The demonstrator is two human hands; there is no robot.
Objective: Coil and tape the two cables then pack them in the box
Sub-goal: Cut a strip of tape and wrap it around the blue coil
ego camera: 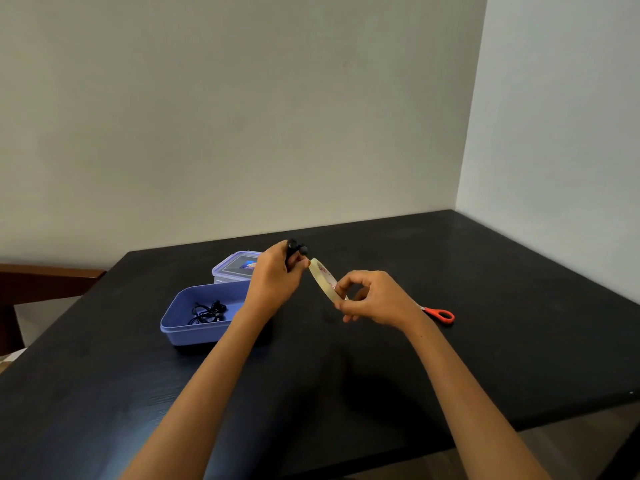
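Note:
My left hand (277,277) is raised above the table and grips a small coiled black cable (297,248), whose top sticks out above the fingers. My right hand (372,298) holds a roll of clear tape (325,279), tilted, with its upper edge touching my left fingertips. A blue plastic box (180,318) sits open on the table to the left, partly behind my left forearm. Inside it lies another black cable (209,312), bundled.
The box's lid (232,266) with a clear centre and a sticker lies just behind the box. Red-handled scissors (440,315) lie on the black table (485,306) right of my right wrist. A wooden chair back stands at the far left. Walls close the back and right.

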